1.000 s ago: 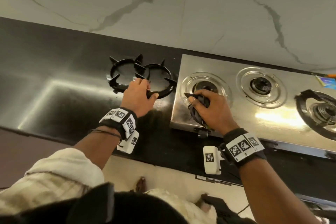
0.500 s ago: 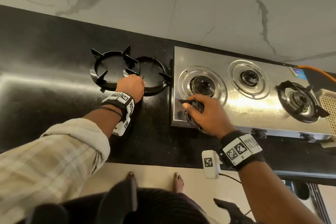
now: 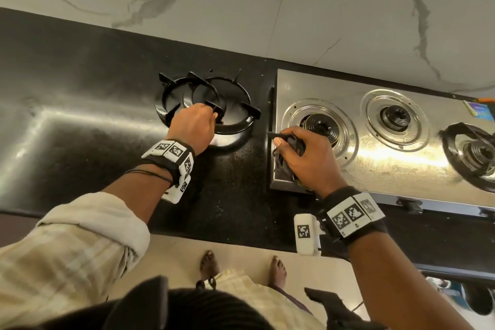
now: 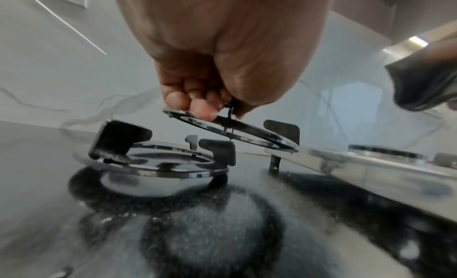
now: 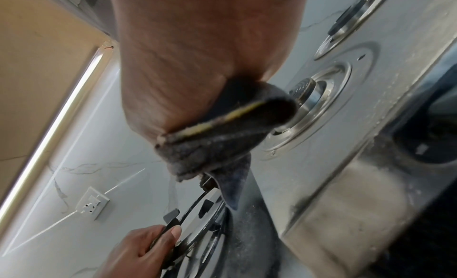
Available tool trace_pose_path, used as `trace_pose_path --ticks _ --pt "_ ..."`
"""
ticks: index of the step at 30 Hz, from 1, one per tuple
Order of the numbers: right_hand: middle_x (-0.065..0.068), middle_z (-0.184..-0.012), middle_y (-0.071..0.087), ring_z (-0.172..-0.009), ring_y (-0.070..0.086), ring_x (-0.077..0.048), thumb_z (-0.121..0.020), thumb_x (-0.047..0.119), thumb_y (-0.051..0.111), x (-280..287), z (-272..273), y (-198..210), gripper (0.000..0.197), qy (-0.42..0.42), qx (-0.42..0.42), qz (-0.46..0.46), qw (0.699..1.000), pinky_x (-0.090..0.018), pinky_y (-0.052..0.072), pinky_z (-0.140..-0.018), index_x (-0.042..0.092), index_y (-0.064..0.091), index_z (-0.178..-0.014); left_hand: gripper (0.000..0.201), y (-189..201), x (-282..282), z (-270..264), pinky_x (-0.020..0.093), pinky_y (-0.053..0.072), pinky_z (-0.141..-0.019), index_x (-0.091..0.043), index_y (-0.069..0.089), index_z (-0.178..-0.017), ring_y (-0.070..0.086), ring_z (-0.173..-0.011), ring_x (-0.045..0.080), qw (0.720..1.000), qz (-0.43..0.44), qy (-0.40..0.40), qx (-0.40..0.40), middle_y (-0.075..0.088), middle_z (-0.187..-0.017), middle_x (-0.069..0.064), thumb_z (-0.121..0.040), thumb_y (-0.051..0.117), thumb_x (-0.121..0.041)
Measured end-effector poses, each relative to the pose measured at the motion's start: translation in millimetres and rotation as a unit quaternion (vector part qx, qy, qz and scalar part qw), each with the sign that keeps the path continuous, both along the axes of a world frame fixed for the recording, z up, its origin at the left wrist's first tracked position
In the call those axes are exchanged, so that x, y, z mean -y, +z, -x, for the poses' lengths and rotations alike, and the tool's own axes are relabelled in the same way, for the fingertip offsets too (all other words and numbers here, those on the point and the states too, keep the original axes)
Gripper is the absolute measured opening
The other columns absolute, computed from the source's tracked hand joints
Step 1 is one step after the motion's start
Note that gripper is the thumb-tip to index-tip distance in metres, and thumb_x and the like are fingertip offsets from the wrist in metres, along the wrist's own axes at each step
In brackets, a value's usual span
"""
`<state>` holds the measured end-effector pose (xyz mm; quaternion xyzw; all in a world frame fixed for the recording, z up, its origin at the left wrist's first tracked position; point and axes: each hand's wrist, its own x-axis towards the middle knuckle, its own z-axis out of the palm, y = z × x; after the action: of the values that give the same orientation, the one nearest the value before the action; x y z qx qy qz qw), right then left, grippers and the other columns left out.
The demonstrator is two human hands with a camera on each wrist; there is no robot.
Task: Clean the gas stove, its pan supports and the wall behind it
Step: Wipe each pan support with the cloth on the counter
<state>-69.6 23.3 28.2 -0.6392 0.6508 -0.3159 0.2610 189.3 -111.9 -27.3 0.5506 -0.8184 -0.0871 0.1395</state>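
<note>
A steel three-burner gas stove (image 3: 396,153) stands on the black counter before the marble wall (image 3: 267,8). Two black pan supports lie on the counter to its left, overlapping. My left hand (image 3: 194,126) grips the right support (image 3: 235,107) by its ring (image 4: 237,129), tilting it up over the flat left one (image 4: 153,161). My right hand (image 3: 305,158) holds a dark grey cloth (image 5: 217,141) on the stove's front left corner, beside the bare left burner (image 3: 320,126). A third support (image 3: 466,153) sits on the right burner.
The middle burner (image 3: 395,118) is bare. An orange gas hose (image 3: 484,100) and a blue sticker (image 3: 479,109) are at the stove's far right. A wall socket (image 5: 92,204) sits left of the supports. My bare feet (image 3: 209,262) stand on the floor below the counter edge.
My left hand has closed on the right pan support and tilted it up over the other. The right hand with the cloth stays near the stove's front left corner.
</note>
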Motion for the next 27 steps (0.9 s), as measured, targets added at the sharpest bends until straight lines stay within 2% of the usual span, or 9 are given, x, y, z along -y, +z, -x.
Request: trace_pose_path --ticks 8,12,14,16,18,20,22,24,27 --pt "0.004 -0.077 0.069 -0.073 0.069 -0.012 -0.108 0.042 0.051 1.4 -26.6 0.8 0.026 -0.065 0.106 0.018 0.992 -0.033 0.058 -0.074 0.024 0.068 -0.099 0.025 14.0 -96.1 -12.7 0.032 0.046 -0.056 -0.016 0.062 -0.084 0.05 -0.06 0.016 0.995 0.033 0.042 -0.079 0.055 -0.077 -0.001 -0.106 0.054 -0.024" --pt "0.005 -0.071 0.065 -0.067 0.066 -0.005 -0.111 0.026 0.048 -15.6 -62.5 -5.7 0.019 -0.045 0.177 -0.012 0.983 -0.016 0.052 -0.068 0.02 0.064 -0.102 0.026 -20.8 -153.4 -8.3 0.034 0.046 -0.052 -0.017 0.062 -0.081 0.046 -0.054 0.015 0.996 -0.006 0.062 -0.058 0.052 -0.074 -0.002 -0.105 0.055 -0.026" --pt "0.001 -0.086 0.07 -0.081 0.07 -0.006 -0.109 0.02 0.049 -26.3 -81.4 -19.0 0.015 -0.014 0.197 -0.07 0.978 -0.027 0.06 -0.08 0.017 0.059 -0.119 0.027 -36.0 -170.9 -8.3 0.036 0.046 -0.05 -0.017 0.063 -0.081 0.048 -0.053 0.017 0.996 -0.024 0.069 -0.05 0.053 -0.073 -0.001 -0.105 0.055 -0.027" --pt "0.005 -0.114 0.07 -0.106 0.069 -0.005 -0.104 0.024 0.057 -37.3 -94.8 -40.6 0.036 -0.002 0.153 -0.111 0.982 -0.034 0.059 -0.097 0.022 0.049 -0.139 0.029 -44.9 -179.3 -9.8 0.039 0.048 -0.051 -0.018 0.062 -0.08 0.052 -0.053 0.02 0.995 -0.043 0.077 -0.054 0.056 -0.074 0.0 -0.105 0.054 -0.028" --pt "0.005 -0.141 0.06 -0.129 0.058 -0.006 -0.101 0.026 0.063 -51.2 -104.0 -59.7 0.058 0.01 0.102 -0.133 0.986 -0.021 0.048 -0.107 0.025 0.037 -0.153 0.03 -46.4 -182.3 -11.1 0.041 0.049 -0.056 -0.02 0.061 -0.081 0.053 -0.056 0.021 0.994 -0.063 0.079 -0.036 0.058 -0.077 -0.001 -0.106 0.05 -0.032" --pt "0.003 -0.15 0.051 -0.131 0.055 -0.009 -0.103 0.028 0.063 -64.8 -107.8 -74.0 0.061 0.04 0.034 -0.123 0.991 -0.008 0.043 -0.098 0.024 0.034 -0.156 0.033 -44.1 -183.5 -12.1 0.041 0.047 -0.066 -0.023 0.06 -0.083 0.055 -0.069 0.02 0.995 -0.067 0.075 -0.009 0.06 -0.085 -0.001 -0.107 0.042 -0.038" --pt "0.001 -0.145 0.049 -0.12 0.057 -0.01 -0.105 0.032 0.057 -74.7 -107.1 -87.6 0.054 0.076 -0.056 -0.087 0.992 -0.02 0.053 -0.094 0.022 0.037 -0.155 0.03 -43.0 -184.6 -15.5 0.047 0.048 -0.086 -0.023 0.063 -0.088 0.058 -0.105 0.027 0.996 -0.058 0.075 -0.001 0.061 -0.114 0.007 -0.105 0.043 -0.038" --pt "0.001 -0.141 0.049 -0.117 0.057 -0.012 -0.106 0.035 0.052 -78.9 -105.3 -96.9 0.052 0.081 -0.113 -0.072 0.988 -0.033 0.058 -0.091 0.02 0.039 -0.155 0.017 -42.6 -188.5 -19.2 0.061 0.037 -0.114 -0.021 0.064 -0.095 0.031 -0.149 0.039 0.996 -0.06 0.058 -0.026 0.043 -0.153 0.019 -0.103 0.052 -0.031" --pt "-0.004 -0.144 0.047 -0.121 0.055 -0.019 -0.106 0.033 0.047 -78.9 -113.3 -99.8 0.053 0.087 -0.14 -0.067 0.984 -0.038 0.058 -0.094 0.016 0.037 -0.156 0.013 -45.5 -187.4 -21.9 0.072 0.02 -0.122 -0.014 0.065 -0.101 0.005 -0.156 0.041 0.995 -0.066 -0.004 -0.078 0.05 -0.146 0.028 -0.104 0.053 -0.018"
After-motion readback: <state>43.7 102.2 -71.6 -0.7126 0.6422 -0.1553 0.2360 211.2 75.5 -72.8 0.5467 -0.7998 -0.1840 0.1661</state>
